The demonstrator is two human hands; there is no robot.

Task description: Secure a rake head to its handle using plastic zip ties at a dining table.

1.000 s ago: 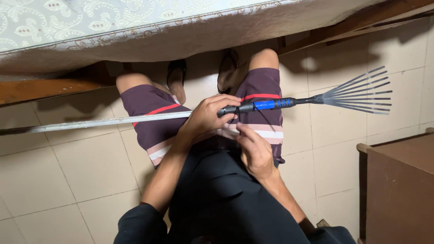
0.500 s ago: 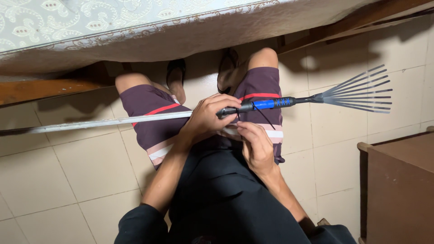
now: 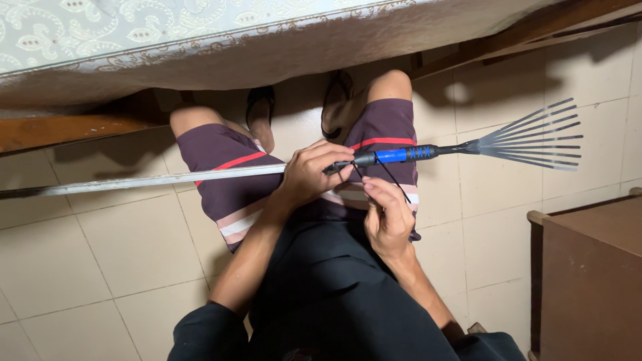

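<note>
My left hand (image 3: pixel 311 175) is wrapped tight round the rake (image 3: pixel 394 156) where the silver pole (image 3: pixel 160 180) meets the blue-and-black grip, holding it level across my lap. The tines (image 3: pixel 535 136) fan out to my right over the floor tiles (image 3: pixel 100 247). My right hand (image 3: pixel 388 217) sits just below the grip, fingertips pinched on a thin black cord (image 3: pixel 391 177) hanging from it. Mattress (image 3: pixel 200 40) ahead, wooden cabinet (image 3: pixel 588 267) on my right.

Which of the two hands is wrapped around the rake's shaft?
The left hand grips the long silver metal rake beside its blue collar; the right hand only pinches a thin black cord below it.
</note>
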